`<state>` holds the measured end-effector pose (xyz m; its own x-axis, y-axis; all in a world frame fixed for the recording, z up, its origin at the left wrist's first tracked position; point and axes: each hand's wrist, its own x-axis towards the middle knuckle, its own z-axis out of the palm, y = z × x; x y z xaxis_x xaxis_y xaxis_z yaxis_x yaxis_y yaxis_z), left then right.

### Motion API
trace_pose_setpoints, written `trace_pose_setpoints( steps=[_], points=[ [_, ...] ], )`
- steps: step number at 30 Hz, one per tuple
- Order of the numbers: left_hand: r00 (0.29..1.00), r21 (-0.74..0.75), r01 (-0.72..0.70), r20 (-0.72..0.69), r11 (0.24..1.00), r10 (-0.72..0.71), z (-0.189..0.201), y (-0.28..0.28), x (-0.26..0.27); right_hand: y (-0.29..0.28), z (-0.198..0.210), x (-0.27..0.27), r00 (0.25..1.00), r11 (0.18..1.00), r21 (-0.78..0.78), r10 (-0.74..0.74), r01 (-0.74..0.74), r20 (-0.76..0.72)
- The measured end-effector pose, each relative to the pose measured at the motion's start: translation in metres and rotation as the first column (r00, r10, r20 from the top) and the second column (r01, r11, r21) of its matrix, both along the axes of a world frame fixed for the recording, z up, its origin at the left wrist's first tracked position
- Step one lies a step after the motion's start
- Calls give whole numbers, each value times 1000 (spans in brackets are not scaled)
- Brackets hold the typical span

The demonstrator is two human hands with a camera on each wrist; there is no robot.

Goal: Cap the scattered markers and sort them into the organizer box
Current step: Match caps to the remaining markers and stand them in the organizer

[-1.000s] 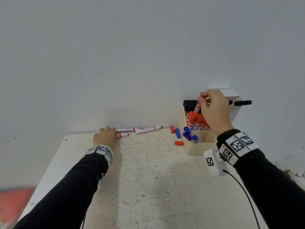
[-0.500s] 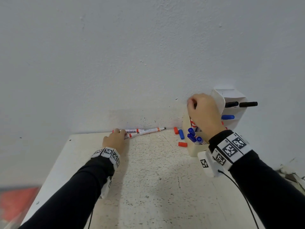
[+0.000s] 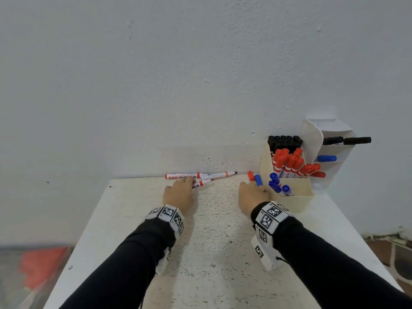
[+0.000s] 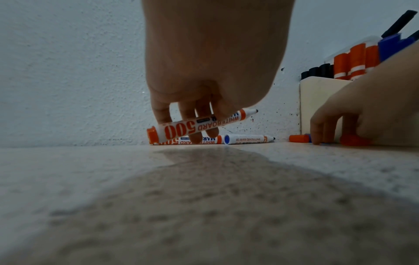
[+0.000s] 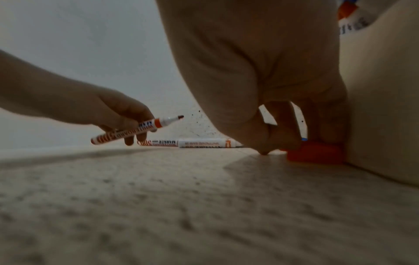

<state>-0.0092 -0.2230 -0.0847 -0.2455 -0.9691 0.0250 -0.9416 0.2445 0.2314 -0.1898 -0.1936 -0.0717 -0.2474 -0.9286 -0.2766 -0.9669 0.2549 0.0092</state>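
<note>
My left hand (image 4: 192, 123) grips an uncapped red marker (image 4: 181, 130), lifted a little off the table with its tip up and to the right. Two more uncapped markers, a red one (image 3: 185, 175) and one with a blue end (image 4: 247, 139), lie along the wall. My right hand (image 5: 294, 143) is down beside the cream organizer box (image 3: 287, 198), with thumb and fingers closed on a red cap (image 5: 315, 154) on the table. A second red cap (image 3: 251, 175) and a blue cap (image 3: 258, 179) lie just beyond it. The box holds capped black, red and blue markers.
The speckled white table (image 3: 218, 241) stands against a white wall. A white wall-mounted holder (image 3: 334, 152) behind the box carries black markers and a blue one. Something red and blurred sits below the table's left edge.
My right hand came down from the organizer box to the table and closed on the red cap. My left hand slid right along the wall and lifted one red marker.
</note>
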Motion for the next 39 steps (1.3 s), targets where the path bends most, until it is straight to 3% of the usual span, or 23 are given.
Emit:
trace_pose_setpoints(
  steps=[6, 9, 11, 13, 16, 17, 21, 27, 31, 33, 36, 39],
  points=[
    [999, 33, -18, -36, 999, 19, 2, 2, 0, -4, -9, -11, 992, 988, -143, 50, -65, -113],
    [999, 43, -27, -36, 999, 28, 2, 3, -1, -4, -2, -11, 993, 963, -242, 108, -118, -54],
    [999, 32, -24, -43, 999, 25, 3, 4, -2, -8, -3, -10, 964, 919, -384, 175, -87, 202],
    [998, 22, -4, -57, 1000, 5, 3, 4, -3, -14, -3, -5, 824, 871, -487, 224, 71, 520],
    [997, 6, 34, -75, 999, -33, 3, 5, -2, -17, -1, 4, 592, 814, -498, 251, 299, 766],
    [996, 2, 40, -80, 999, -40, 3, 5, -2, -18, 0, 6, 573, 816, -488, 250, 308, 780],
    [992, -26, 59, -109, 998, -61, 4, 4, -3, -15, 1, 12, 654, 875, -466, 276, 132, 704],
    [978, -21, 108, -179, 994, -110, 5, 5, -4, -13, -6, 8, 593, 872, -468, 304, 142, 746],
    [981, -26, 138, -136, 990, -141, 3, 4, -3, -14, -11, 6, 617, 864, -498, 351, 77, 705],
    [978, -18, 166, -124, 986, -167, 3, 4, -2, -14, -12, 7, 566, 879, -469, 345, 85, 749],
    [961, -37, 190, -196, 981, -194, 5, 6, -2, -14, -10, 6, 426, 906, -391, 292, 164, 856],
    [954, -75, 231, -179, 970, -241, 12, 13, -8, -10, -5, 8, 452, 927, -355, 265, 125, 852]
  ],
)
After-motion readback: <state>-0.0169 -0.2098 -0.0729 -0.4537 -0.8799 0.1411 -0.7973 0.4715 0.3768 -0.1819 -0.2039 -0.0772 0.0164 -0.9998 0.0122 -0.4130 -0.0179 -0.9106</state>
